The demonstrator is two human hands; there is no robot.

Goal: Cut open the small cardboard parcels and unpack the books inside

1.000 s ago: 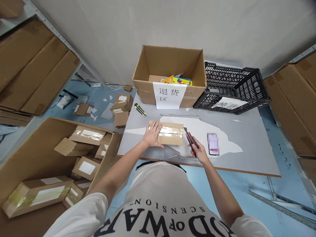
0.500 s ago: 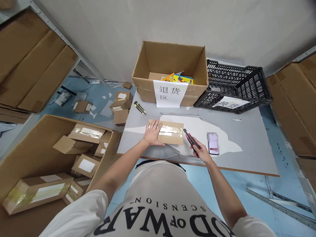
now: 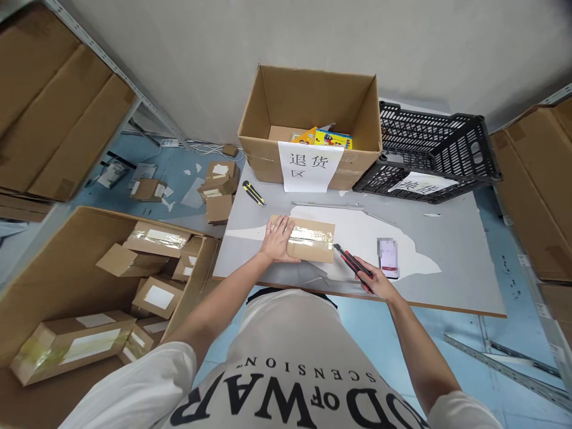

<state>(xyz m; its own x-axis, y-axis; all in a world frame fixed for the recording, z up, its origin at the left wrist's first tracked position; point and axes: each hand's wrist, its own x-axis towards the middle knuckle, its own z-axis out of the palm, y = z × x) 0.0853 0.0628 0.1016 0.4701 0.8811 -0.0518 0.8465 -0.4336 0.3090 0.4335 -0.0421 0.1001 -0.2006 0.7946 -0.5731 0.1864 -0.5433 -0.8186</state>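
Note:
A small flat cardboard parcel [image 3: 313, 239] sealed with clear tape lies on the grey table [image 3: 447, 256] near its front edge. My left hand [image 3: 277, 239] lies flat on the parcel's left end, fingers spread. My right hand [image 3: 379, 282] grips a red and black utility knife [image 3: 351, 261], whose tip points at the parcel's lower right corner. A phone [image 3: 388, 257] lies just right of the knife.
A yellow and black knife [image 3: 253, 193] lies at the table's left. Behind stand an open carton [image 3: 308, 122] with a paper sign and a black plastic crate [image 3: 433, 152]. A large box of parcels [image 3: 107, 286] sits on the floor to the left. Shelves with cartons flank both sides.
My right hand has drawn back toward the table's front edge and tilted the knife flatter, its tip now near the parcel's lower right corner. My left hand stays on the parcel.

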